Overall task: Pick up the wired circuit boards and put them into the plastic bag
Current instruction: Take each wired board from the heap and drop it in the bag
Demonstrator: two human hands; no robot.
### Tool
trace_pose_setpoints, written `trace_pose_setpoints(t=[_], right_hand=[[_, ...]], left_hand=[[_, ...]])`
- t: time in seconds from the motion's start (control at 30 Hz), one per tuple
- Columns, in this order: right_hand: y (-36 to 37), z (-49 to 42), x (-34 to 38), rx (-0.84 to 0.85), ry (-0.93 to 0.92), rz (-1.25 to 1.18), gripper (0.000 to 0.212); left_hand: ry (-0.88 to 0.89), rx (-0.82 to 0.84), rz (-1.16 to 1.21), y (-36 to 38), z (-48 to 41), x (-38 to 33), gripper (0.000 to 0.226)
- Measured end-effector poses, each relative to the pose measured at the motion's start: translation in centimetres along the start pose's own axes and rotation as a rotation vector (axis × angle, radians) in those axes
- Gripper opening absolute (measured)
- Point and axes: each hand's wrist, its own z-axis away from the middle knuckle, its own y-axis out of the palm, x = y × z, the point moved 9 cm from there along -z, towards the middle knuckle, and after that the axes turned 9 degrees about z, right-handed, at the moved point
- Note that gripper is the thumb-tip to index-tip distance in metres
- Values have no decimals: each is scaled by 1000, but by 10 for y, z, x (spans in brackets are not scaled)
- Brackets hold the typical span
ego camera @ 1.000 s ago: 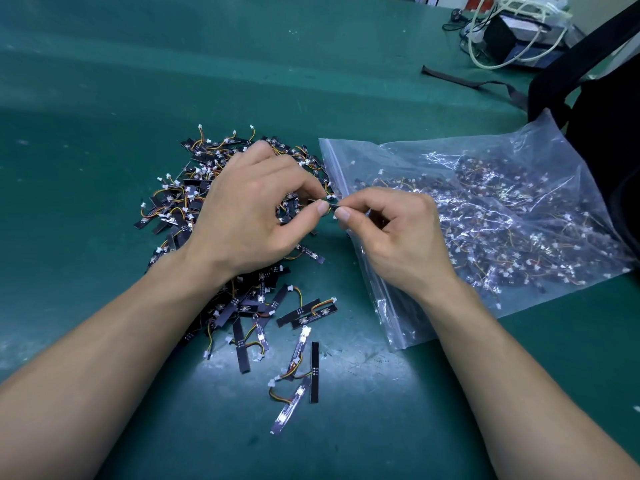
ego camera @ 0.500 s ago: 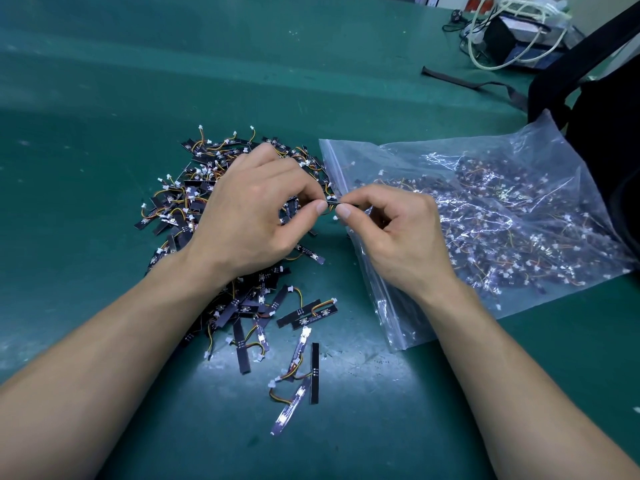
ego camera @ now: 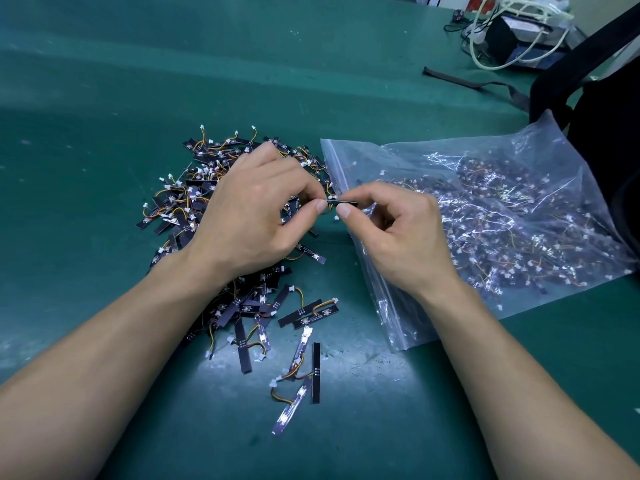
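Note:
A heap of small black wired circuit boards (ego camera: 194,206) with orange and yellow leads lies on the green table, more boards scattered toward me (ego camera: 304,362). A clear plastic bag (ego camera: 519,216) lies to the right, holding several boards, its zip mouth facing the heap. My left hand (ego camera: 252,220) and my right hand (ego camera: 394,233) meet at the bag's mouth. Both pinch one thin black board (ego camera: 341,201) edge-on between thumb and forefinger, just above the bag's opening.
A black bag or backpack (ego camera: 609,133) with a strap stands at the right behind the plastic bag. A dark box with coiled white cable (ego camera: 519,32) sits at the far right corner. Green mat stretches to the left and far side.
The two hands have parted slightly, and the black board between the fingertips shows more clearly. Heap and bag have stayed where they were.

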Motion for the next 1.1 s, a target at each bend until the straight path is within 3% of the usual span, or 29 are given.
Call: trace_pose_setpoints(t=[1.1], right_hand=[[-1, -1, 4, -8, -56, 20, 5]], left_hand=[[32, -7, -21, 0, 0, -2, 13]])
